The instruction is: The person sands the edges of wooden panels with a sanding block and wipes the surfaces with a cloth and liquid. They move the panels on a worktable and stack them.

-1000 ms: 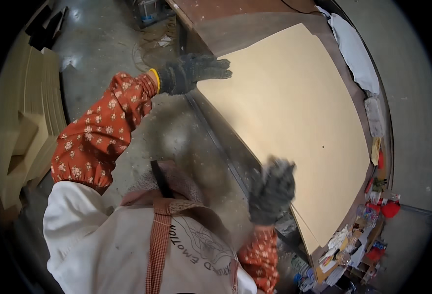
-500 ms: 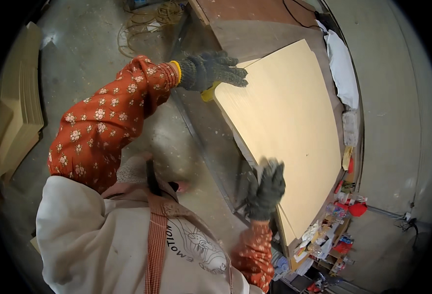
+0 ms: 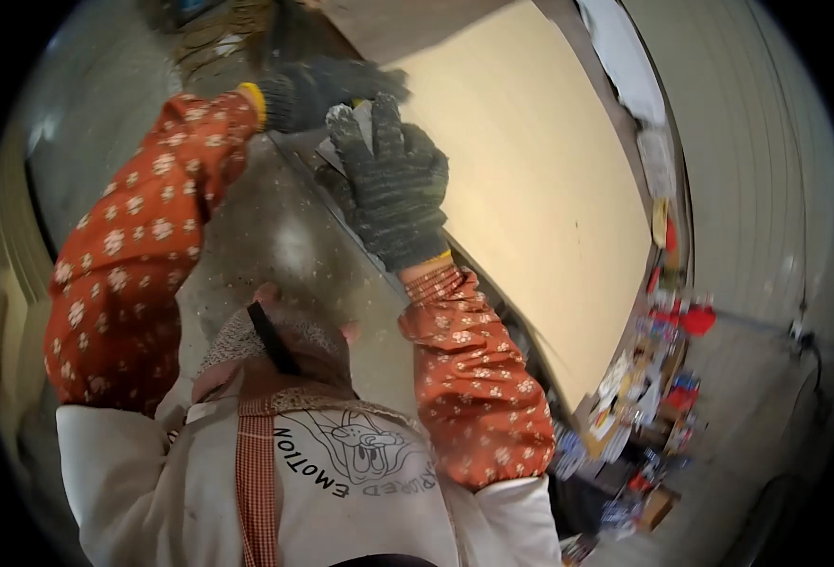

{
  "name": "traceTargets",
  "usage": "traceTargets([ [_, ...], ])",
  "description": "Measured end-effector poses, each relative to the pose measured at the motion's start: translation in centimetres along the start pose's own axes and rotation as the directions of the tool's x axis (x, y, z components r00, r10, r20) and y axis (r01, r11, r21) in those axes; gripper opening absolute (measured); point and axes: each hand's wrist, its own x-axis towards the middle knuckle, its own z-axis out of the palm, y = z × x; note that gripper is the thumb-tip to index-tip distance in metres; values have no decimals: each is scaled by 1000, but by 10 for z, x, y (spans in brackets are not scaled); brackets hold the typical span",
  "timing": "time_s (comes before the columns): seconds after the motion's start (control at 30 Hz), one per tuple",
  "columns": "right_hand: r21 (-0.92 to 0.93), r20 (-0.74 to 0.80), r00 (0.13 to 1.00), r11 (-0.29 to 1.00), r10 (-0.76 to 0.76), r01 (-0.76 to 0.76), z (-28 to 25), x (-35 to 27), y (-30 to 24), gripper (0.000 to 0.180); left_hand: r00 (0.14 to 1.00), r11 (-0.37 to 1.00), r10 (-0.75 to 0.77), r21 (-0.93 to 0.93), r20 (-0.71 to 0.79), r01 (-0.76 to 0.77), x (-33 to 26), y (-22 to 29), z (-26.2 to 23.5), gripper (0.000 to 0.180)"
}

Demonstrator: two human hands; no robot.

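Observation:
A stack of pale, thin wooden boards [image 3: 540, 161] with a curved far edge lies on the workbench. My left hand [image 3: 327, 93], in a dark grey knit glove with a yellow cuff, reaches over the boards' left corner, its fingers stretched out and slightly blurred. A bit of something yellow [image 3: 358, 102] shows beneath it. Close beside it, my right hand [image 3: 393, 184], gloved the same way, is closed on a flat grey sheet [image 3: 364, 123] at the near edge of the boards. Part of that sheet is hidden by the fingers, and its kind is unclear.
A white wrapped bundle [image 3: 625, 66] lies along the bench's far side. Cluttered bottles, boxes and a red item [image 3: 697, 319] stand at the right. Coiled hose [image 3: 223, 42] lies on the floor at upper left, and stacked curved panels [image 3: 15, 246] stand at far left.
My right hand has moved left and away from me along the boards' near edge, up beside my left hand. The left hand and boards appear shifted left and upward as the view turned.

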Motion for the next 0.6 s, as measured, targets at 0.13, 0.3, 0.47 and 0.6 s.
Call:
traceTargets([
  [0.13, 25, 234, 957, 983, 173, -183, -49, -94, 48, 56, 998, 998, -29, 64, 47, 26, -17, 15, -30, 41],
  [0.3, -412, 165, 766, 749, 622, -519, -95, -366, 160, 46, 994, 998, -59, 37, 96, 56, 1, 27, -32, 43],
  [0.47, -191, 13, 819, 806, 573, -560, -63, -314, 125, 46, 995, 1000, -12, -13, 96, 13, -2, 16, -28, 46],
  [0.6, -48, -116, 924, 927, 365, -372, -15, -140, 22, 50, 987, 992, 72, 93, 142, -85, -1, 13, -41, 48],
])
